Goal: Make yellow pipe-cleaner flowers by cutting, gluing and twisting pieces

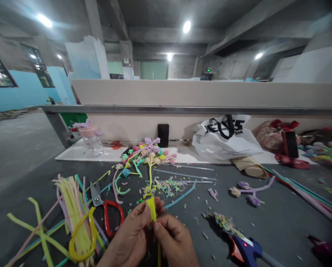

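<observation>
My left hand (134,231) pinches a bright yellow strip (152,207) between thumb and fingers at the lower middle. Against the strip's lower end, my right hand (175,237) closes its thumb and fingers. A thin yellow stem hangs below my hands. Just beyond the fingertips lie small cut pastel pieces (168,185) and a pile of fuzzy flowers (150,148). To the left, scissors (109,215) with one red and one yellow handle lie open by a bundle of pale yellow stems (74,215).
A blue glue gun (246,246) lies at the lower right on the dark table (191,226). Clear glue sticks (185,174) lie beyond my hands. At the back stand a pink-lidded jar (90,139), a black phone (163,135) and a white bag (227,139).
</observation>
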{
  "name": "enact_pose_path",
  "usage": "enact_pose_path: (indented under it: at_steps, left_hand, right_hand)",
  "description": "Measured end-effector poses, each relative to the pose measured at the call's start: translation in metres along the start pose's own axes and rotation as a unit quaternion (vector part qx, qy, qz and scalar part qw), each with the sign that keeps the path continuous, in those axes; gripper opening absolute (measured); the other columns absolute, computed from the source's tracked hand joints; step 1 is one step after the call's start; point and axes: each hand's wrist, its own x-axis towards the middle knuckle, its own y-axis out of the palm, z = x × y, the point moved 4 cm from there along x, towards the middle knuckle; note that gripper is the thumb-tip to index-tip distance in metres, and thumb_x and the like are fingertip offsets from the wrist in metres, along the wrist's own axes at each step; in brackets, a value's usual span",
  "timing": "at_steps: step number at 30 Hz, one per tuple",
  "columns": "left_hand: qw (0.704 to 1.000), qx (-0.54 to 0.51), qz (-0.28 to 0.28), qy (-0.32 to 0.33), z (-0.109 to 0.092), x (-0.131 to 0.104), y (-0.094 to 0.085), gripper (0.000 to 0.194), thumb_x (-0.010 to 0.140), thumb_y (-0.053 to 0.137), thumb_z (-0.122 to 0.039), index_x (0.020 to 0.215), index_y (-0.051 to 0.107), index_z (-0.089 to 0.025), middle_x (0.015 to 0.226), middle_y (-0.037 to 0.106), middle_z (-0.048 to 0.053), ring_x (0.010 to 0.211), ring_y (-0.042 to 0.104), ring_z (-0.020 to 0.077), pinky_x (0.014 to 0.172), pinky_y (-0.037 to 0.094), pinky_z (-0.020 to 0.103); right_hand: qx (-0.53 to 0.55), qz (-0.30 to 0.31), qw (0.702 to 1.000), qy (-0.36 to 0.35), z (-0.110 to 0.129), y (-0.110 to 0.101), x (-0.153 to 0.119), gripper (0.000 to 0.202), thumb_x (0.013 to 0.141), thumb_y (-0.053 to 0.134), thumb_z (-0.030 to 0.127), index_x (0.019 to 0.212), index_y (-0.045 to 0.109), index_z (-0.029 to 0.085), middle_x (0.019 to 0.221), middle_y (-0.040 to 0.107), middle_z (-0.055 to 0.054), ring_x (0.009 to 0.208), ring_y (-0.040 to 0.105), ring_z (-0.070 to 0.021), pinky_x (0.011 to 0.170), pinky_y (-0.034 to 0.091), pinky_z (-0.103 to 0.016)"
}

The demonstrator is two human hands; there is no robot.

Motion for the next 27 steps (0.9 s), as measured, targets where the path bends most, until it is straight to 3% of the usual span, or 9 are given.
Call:
enact_pose_path:
  at_steps: [6, 11, 18, 21, 24, 27]
  left_hand:
    - [1.0, 0.012, -0.004, -0.009, 0.001, -0.001, 0.001, 0.017, 0.07, 0.066, -0.026, 0.082, 0.066, -0.014, 0.087, 0.064, 0.008, 0.075, 0.059, 0.0154, 0.067, 0.045, 0.024]
    - [0.999, 0.014, 0.025, -0.015, 0.002, -0.002, 0.003, 0.018, 0.073, 0.063, -0.028, 0.084, 0.065, -0.013, 0.08, 0.061, 0.005, 0.058, 0.052, 0.0088, 0.054, 0.041, 0.021]
    - [0.999, 0.022, 0.042, -0.014, 0.002, -0.002, 0.003, 0.015, 0.077, 0.059, -0.025, 0.085, 0.065, -0.013, 0.083, 0.062, 0.006, 0.067, 0.057, 0.0122, 0.061, 0.044, 0.023]
    - [0.999, 0.004, 0.034, 0.01, -0.005, -0.002, 0.004, 0.027, 0.077, 0.058, -0.032, 0.099, 0.063, -0.016, 0.102, 0.061, 0.009, 0.09, 0.057, 0.0182, 0.077, 0.045, 0.028]
    - [0.998, -0.01, -0.021, 0.062, -0.015, 0.001, -0.002, 0.037, 0.077, 0.057, -0.039, 0.108, 0.059, -0.02, 0.117, 0.054, 0.01, 0.106, 0.051, 0.0205, 0.082, 0.044, 0.03]
    - [0.979, 0.023, -0.145, 0.141, -0.02, 0.003, -0.018, 0.027, 0.069, 0.066, -0.034, 0.089, 0.063, -0.017, 0.095, 0.061, 0.006, 0.087, 0.057, 0.0159, 0.075, 0.046, 0.027]
  right_hand:
    - [0.037, 0.029, 0.998, 0.03, 0.0, 0.001, -0.002, 0.04, 0.063, 0.063, 0.053, 0.051, 0.052, 0.016, 0.042, 0.036, 0.007, 0.039, 0.025, -0.0061, 0.041, 0.023, -0.02]
    - [0.044, 0.03, 0.998, 0.037, -0.001, 0.001, -0.002, 0.038, 0.064, 0.063, 0.051, 0.052, 0.052, 0.017, 0.042, 0.037, 0.007, 0.038, 0.025, -0.0057, 0.041, 0.022, -0.02]
    - [0.038, 0.028, 0.998, 0.031, 0.0, 0.001, -0.002, 0.039, 0.064, 0.063, 0.051, 0.052, 0.052, 0.016, 0.042, 0.036, 0.007, 0.039, 0.026, -0.006, 0.041, 0.021, -0.02]
    - [0.038, 0.029, 0.998, 0.03, -0.002, 0.0, -0.001, 0.038, 0.064, 0.063, 0.051, 0.052, 0.052, 0.016, 0.043, 0.037, 0.007, 0.039, 0.026, -0.0059, 0.04, 0.021, -0.02]
    - [0.04, 0.018, 0.999, 0.026, -0.006, -0.002, 0.001, 0.039, 0.066, 0.061, 0.051, 0.053, 0.052, 0.016, 0.044, 0.038, 0.006, 0.04, 0.027, -0.0059, 0.04, 0.02, -0.019]
    - [0.029, -0.019, 0.999, 0.018, -0.007, -0.007, 0.004, 0.035, 0.066, 0.061, 0.05, 0.057, 0.053, 0.016, 0.045, 0.038, 0.007, 0.04, 0.029, -0.0065, 0.039, 0.022, -0.019]
